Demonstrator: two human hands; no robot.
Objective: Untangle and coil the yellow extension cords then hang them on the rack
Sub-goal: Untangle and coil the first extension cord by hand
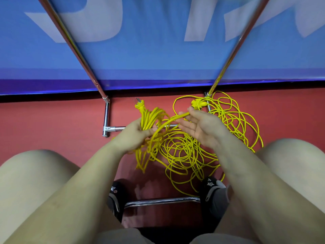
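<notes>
My left hand (135,134) grips a partly wound coil of yellow extension cord (149,118); its plug (139,104) sticks up at the top and the loops hang below my fist. My right hand (200,125) is palm up with straight fingers, and a strand of the same cord (168,120) runs across its fingertips in an arc back to the coil. A loose tangle of yellow cord (186,152) lies on the red floor under and right of my hands. A yellow socket block (197,103) sits near the rack's right foot.
The chrome rack stands ahead: two slanted poles (77,50) (233,51) and a base bar (106,118) on the red floor. A blue banner (158,41) hangs behind it. My knees flank the view, my black shoes (212,189) rest by a chrome rung (161,201).
</notes>
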